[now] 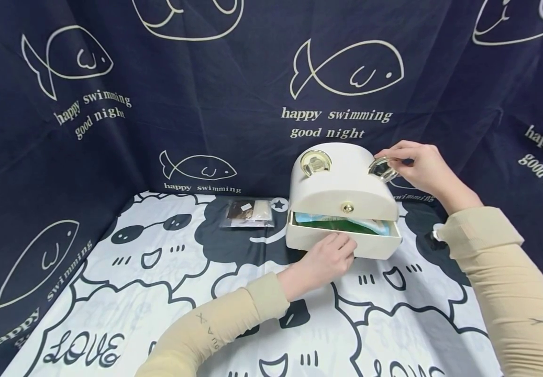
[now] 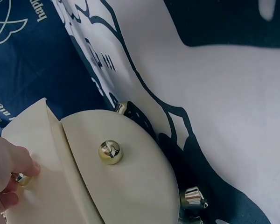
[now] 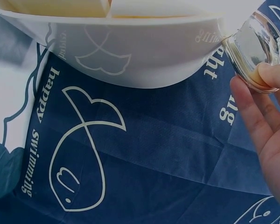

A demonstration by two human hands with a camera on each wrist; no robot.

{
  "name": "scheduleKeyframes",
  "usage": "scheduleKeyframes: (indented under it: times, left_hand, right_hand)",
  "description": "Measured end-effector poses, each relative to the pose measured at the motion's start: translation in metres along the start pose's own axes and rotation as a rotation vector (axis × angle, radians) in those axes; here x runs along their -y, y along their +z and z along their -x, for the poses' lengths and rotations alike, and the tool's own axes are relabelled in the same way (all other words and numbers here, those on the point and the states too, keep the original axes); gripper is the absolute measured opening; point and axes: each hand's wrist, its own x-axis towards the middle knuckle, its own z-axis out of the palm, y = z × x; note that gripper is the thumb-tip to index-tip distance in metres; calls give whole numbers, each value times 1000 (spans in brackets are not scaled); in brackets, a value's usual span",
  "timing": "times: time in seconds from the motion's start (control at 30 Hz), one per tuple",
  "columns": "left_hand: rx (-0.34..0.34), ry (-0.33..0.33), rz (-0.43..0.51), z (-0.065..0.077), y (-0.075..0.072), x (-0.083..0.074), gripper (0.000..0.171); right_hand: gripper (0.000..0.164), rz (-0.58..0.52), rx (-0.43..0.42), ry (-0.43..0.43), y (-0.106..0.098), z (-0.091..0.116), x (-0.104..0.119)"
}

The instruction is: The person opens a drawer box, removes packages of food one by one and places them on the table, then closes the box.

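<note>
A white rounded storage box (image 1: 338, 191) with two gold dish-like ears stands at the back of the table. Its lower drawer (image 1: 370, 247) is pulled part way out, showing a light blue packet (image 1: 318, 218) and something green (image 1: 346, 226) inside. My left hand (image 1: 325, 259) pinches the gold knob (image 2: 22, 179) on that drawer's front. Above it, the upper drawer (image 2: 130, 186) is closed, its own round gold knob (image 2: 110, 152) untouched. With thumb and fingertips, my right hand (image 1: 419, 165) grips the rim of the right gold ear (image 3: 256, 49); the left gold ear (image 1: 316, 163) is free.
Left of the box lies a clear plastic pouch (image 1: 250, 213) with brown and cream contents. A dark blue fish-print curtain (image 1: 233, 94) rises right behind the box and along both sides. A black-and-white cartoon cloth (image 1: 134, 298) covers the table.
</note>
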Motion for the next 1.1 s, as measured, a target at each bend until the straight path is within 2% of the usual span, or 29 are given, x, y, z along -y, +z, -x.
scheduleKeyframes:
  times: [0.2, 0.47, 0.67, 0.9, 1.1]
  left_hand:
    - [24, -7, 9, 2, -4, -3, 29]
    - [-6, 5, 16, 4, -11, -6, 21]
    - [-3, 13, 21, 5, -15, -9, 29]
    - [13, 21, 37, 6, -20, -12, 27]
    - [-36, 35, 38, 3, -33, -12, 47]
  right_hand:
    - [35, 5, 5, 1, 0, 0, 0]
    - [36, 4, 0, -17, -1, 0, 0]
    - [36, 3, 7, -14, 0, -1, 0]
    - [35, -2, 8, -14, -1, -1, 0]
    - [33, -12, 18, -7, -2, -2, 1]
